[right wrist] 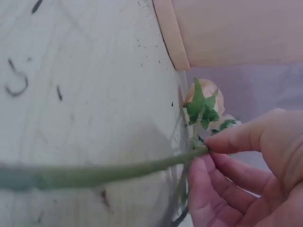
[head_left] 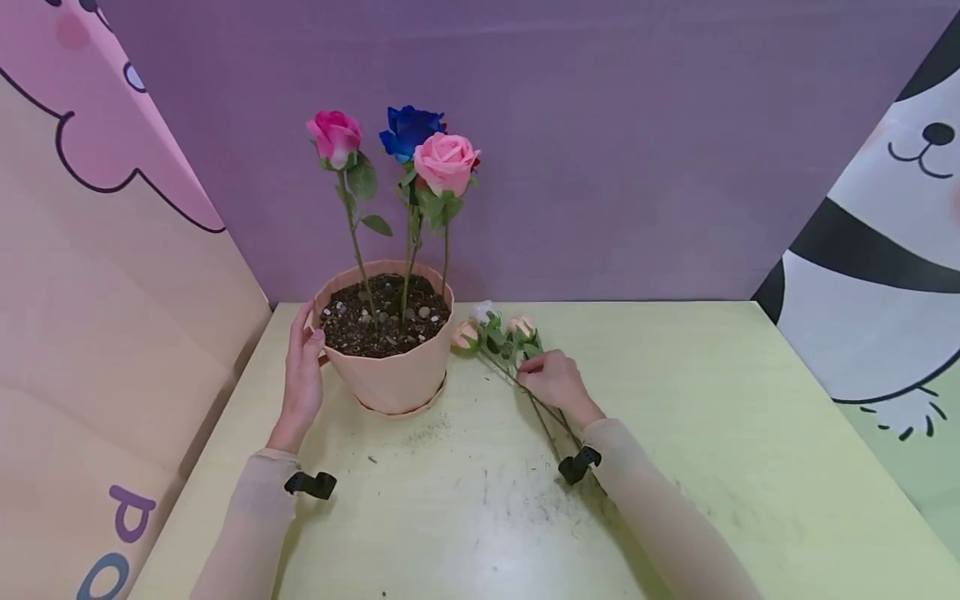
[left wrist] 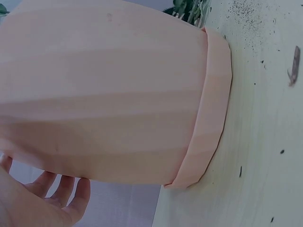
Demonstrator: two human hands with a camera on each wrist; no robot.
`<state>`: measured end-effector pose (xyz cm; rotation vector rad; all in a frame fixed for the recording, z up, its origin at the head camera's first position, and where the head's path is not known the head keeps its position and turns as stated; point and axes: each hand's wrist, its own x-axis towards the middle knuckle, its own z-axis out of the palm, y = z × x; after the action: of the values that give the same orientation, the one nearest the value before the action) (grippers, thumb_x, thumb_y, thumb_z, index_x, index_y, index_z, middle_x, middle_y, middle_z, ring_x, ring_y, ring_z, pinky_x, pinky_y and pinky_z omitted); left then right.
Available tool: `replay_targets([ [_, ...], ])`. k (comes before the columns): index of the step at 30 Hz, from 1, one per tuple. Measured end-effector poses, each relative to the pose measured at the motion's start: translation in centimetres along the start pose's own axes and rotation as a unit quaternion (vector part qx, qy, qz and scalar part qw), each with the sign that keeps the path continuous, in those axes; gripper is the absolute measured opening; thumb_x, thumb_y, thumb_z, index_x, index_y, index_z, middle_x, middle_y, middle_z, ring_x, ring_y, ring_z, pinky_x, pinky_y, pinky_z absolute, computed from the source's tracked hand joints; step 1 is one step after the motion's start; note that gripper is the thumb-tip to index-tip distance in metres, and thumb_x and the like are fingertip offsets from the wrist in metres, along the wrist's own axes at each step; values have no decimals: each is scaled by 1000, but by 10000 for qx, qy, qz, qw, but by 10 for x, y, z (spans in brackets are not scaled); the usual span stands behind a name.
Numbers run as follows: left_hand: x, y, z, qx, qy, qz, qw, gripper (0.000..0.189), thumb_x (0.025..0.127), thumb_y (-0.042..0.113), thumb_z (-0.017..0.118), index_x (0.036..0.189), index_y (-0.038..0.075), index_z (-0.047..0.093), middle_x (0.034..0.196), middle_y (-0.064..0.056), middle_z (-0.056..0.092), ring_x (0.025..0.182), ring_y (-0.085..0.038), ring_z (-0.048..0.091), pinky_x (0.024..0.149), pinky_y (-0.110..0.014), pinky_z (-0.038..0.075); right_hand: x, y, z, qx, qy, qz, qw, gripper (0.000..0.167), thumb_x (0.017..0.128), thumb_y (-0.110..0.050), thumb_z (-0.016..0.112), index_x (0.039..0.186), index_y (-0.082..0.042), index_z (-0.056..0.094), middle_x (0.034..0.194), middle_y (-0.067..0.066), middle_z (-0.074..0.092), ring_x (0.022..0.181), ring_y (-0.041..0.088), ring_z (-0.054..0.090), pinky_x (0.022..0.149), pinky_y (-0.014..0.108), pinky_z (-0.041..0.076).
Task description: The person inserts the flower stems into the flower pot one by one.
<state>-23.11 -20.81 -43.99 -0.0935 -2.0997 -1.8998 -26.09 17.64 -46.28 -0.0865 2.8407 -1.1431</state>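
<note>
A peach-coloured flowerpot (head_left: 393, 379) filled with dark soil (head_left: 352, 333) stands at the back left. Upright in it are a magenta rose (head_left: 334, 137), a blue rose (head_left: 408, 131) and a pink rose (head_left: 447, 163), with a bit of red showing behind. My left hand (head_left: 302, 379) rests against the pot's left side, fingertips touching its wall in the left wrist view. Right of the pot, peach roses (head_left: 465, 335) and a white rose (head_left: 483, 311) lie on the table. Thumb and fingers of my right hand (head_left: 557, 383) pinch a green rose stem (right wrist: 142, 168) among them.
The pot sits in a matching saucer (head_left: 401, 412). Soil crumbs (head_left: 429, 429) and dark bits are scattered over the pale table (head_left: 675, 375). A purple wall (head_left: 600, 167) rises behind, and printed panels with cartoon figures stand at both sides.
</note>
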Motion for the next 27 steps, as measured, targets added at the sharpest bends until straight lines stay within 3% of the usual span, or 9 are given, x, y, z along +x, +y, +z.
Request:
replay_targets([
  [7,1,1,0,-57,-4,35,10000,62,112,28,32,172,22,20,178,-4,19,159,-33,27,122,-66,31,-2,-6,-15,1101,40,263,9936,29,101,-19,69,121,0,78,115,19,78,89,29,77,73,35,65],
  [12,0,1,0,-28,-27,6,10000,62,112,30,32,172,23,19,178,-4,18,160,-34,26,123,-66,31,-3,-14,-29,1962,87,164,9804,34,103,-16,69,131,4,71,123,22,74,107,36,75,80,34,66],
  [16,0,1,-1,-24,-30,11,10000,63,112,31,33,172,21,19,178,-4,17,160,-34,25,123,-66,31,-3,-20,-41,2677,192,72,9633,42,105,-15,68,142,3,64,137,26,69,117,31,73,90,38,65],
  [19,0,1,-1,-56,-14,8,10000,62,112,30,33,172,21,19,178,-3,18,159,-33,27,123,-65,31,-2,-24,-48,2991,254,50,9539,44,105,-16,69,144,1,63,140,23,68,114,20,74,91,35,64],
  [24,0,2,0,-61,-21,1,10000,63,112,30,33,172,21,19,178,-2,18,160,-32,26,122,-63,32,-3,-32,-56,3637,499,6,9302,45,102,-15,73,142,3,63,118,0,80,99,6,76,84,27,64],
  [27,0,2,0,-47,-37,-8,10000,63,112,29,33,172,20,19,178,-2,18,160,-32,26,121,-63,33,-5,-39,-61,4031,735,-202,9120,44,101,-11,72,141,6,62,102,-12,80,95,5,76,82,26,65],
])
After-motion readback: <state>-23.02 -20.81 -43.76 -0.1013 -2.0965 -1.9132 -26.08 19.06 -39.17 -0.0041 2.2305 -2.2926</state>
